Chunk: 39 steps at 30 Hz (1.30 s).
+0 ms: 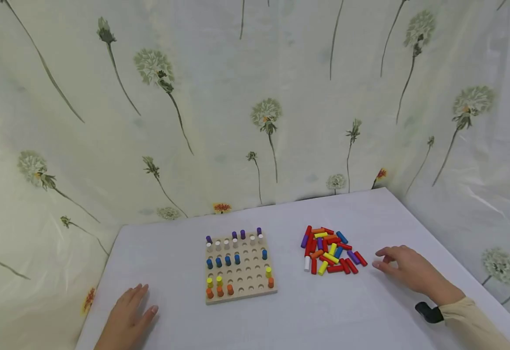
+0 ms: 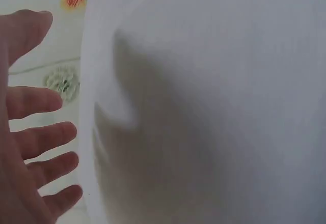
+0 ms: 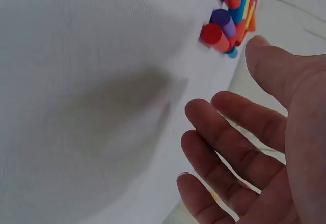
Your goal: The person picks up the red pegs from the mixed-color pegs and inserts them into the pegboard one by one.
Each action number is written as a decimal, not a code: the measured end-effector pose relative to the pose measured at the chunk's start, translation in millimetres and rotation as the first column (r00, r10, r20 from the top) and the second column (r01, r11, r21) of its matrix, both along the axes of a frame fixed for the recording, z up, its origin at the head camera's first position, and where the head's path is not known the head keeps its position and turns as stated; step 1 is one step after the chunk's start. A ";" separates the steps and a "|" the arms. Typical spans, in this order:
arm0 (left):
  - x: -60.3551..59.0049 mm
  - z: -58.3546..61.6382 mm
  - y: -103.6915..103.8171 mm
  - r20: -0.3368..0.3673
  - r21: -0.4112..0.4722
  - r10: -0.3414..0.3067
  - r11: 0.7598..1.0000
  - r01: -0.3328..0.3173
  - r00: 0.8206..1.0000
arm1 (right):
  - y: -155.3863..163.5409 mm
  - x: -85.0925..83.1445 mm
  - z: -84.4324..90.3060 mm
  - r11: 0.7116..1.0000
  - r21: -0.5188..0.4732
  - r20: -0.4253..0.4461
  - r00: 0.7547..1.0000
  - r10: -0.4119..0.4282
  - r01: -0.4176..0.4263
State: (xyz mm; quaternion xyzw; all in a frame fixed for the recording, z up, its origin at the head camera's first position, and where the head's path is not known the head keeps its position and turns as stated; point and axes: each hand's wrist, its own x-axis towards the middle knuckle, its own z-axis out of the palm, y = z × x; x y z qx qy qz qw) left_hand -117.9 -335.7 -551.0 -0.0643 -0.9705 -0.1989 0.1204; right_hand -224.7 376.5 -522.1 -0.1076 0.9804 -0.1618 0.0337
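Observation:
A wooden pegboard (image 1: 248, 272) lies mid-table, with purple, white, blue, yellow and orange pegs upright in some of its holes. To its right is a loose pile of pegs, mostly red, with a red peg (image 1: 335, 269) along its near side and a white peg (image 1: 307, 264) at its left edge. My left hand (image 1: 125, 316) hovers over the cloth left of the board, fingers relaxed and holding nothing. Just right of the pile is my right hand (image 1: 405, 270), its fingers loosely bent and empty; in the right wrist view a red peg (image 3: 215, 36) lies beyond the thumb.
A white cloth (image 1: 307, 316) covers the table. Behind and on both sides hangs a pale curtain (image 1: 219, 121) printed with dandelions, meeting the table's edges. A black band (image 1: 429, 312) sits at the right wrist, beside a beige sleeve.

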 end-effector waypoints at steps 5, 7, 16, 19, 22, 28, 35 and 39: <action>-10.8 1.0 42.2 0.081 0.037 0.049 0.998 -0.052 0.996 | -12.6 -5.9 -8.5 0.999 -0.052 -0.013 1.000 0.016 -0.017; -16.9 2.2 58.1 0.135 0.080 0.056 0.995 -0.067 0.989 | -16.1 -7.6 -11.5 0.998 -0.062 -0.022 1.000 0.016 -0.017; -31.4 -6.0 101.4 0.181 0.236 0.005 0.970 -0.048 0.983 | -23.2 -7.6 -27.3 0.999 -0.028 -0.046 0.998 -0.032 0.031; -32.1 -7.3 107.6 0.171 0.223 -0.002 0.974 -0.036 0.985 | -24.6 -7.3 -31.9 0.999 -0.021 -0.079 0.996 -0.040 0.038; -33.2 -8.6 111.9 0.160 0.214 -0.008 0.977 -0.027 0.987 | -26.6 -7.7 -34.2 0.998 -0.021 -0.096 0.993 -0.063 0.061; -38.4 -11.8 118.2 0.139 0.226 -0.024 0.974 -0.008 0.990 | -27.5 -12.0 -30.6 0.995 -0.045 -0.103 0.990 -0.095 0.091; -42.8 -13.8 119.5 0.114 0.262 -0.012 0.965 -0.018 0.993 | -24.8 -11.2 -24.0 0.984 -0.145 -0.115 0.986 -0.122 0.105; -45.0 -17.5 118.5 0.125 0.268 0.003 0.963 -0.036 0.992 | -24.8 -6.1 -21.3 0.965 -0.214 -0.106 0.978 -0.178 0.153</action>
